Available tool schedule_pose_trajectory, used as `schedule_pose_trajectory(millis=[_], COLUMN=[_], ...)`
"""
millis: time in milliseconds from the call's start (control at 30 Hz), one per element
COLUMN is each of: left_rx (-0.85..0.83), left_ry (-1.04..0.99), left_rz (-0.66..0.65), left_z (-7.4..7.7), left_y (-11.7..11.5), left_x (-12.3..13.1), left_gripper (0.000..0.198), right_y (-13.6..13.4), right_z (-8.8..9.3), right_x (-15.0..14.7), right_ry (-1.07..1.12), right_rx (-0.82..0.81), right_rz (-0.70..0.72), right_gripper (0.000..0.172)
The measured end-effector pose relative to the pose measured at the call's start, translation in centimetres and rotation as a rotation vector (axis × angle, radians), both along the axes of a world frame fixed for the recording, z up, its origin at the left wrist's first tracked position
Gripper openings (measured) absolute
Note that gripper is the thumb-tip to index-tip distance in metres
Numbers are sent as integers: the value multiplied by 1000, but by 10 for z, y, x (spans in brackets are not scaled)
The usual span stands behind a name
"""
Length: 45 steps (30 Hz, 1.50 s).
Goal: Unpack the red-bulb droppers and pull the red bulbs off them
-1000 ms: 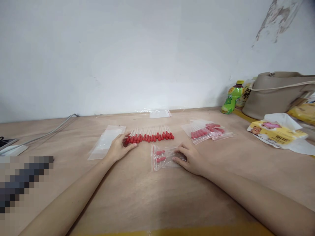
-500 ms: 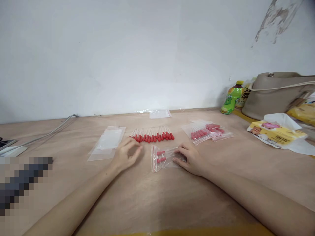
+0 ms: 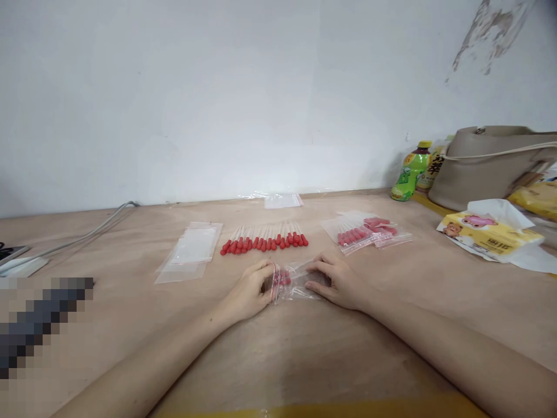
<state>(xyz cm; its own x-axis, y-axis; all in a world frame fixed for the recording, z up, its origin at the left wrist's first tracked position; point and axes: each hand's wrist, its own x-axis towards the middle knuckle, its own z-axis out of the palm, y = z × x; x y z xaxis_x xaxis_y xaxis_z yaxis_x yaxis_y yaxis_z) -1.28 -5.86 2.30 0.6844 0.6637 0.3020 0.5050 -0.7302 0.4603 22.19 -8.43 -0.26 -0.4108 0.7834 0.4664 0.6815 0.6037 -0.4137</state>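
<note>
A clear zip-lock bag (image 3: 300, 284) with a red zip strip lies on the brown table between my hands, a few red-bulbed droppers (image 3: 285, 277) inside it. My left hand (image 3: 256, 287) has its fingers and thumb around the zip end, close to the red bulbs. At the opposite end, my right hand (image 3: 337, 281) grips the bag with curved fingers and thumb. Just beyond lies a row of several droppers (image 3: 263, 242), red bulbs toward me and thin clear tubes pointing to the wall.
Flat zip-lock bags (image 3: 191, 247) lie to the left, another bag (image 3: 282, 201) by the wall. Filled dropper bags (image 3: 357, 235) rest on the right. Further right are a tissue pack (image 3: 487, 235), a green bottle (image 3: 409, 177) and a beige handbag (image 3: 474, 168). A grey cable (image 3: 96, 232) runs at left.
My left hand has moved right, from the left end of the dropper row to the bag's zip end, and has closed on it. My right hand stays where it was.
</note>
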Motion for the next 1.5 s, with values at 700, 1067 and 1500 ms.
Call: schedule_pose_trajectory(millis=[700,1067,1500], left_rx=[204,-283,504], left_ry=[130,-77,-60], left_rz=[-16,37,365], left_z=[-10,44,42], left_y=[-1,32,72], left_x=[-8,-48,-52], left_gripper=[14,25,21], right_y=[0,1,0], right_z=[0,-2,-2], right_x=[0,1,1], right_ry=[4,6,9], right_rx=[-16,-25,-29], right_rz=[-12,-17,0], right_gripper=[21,19,20])
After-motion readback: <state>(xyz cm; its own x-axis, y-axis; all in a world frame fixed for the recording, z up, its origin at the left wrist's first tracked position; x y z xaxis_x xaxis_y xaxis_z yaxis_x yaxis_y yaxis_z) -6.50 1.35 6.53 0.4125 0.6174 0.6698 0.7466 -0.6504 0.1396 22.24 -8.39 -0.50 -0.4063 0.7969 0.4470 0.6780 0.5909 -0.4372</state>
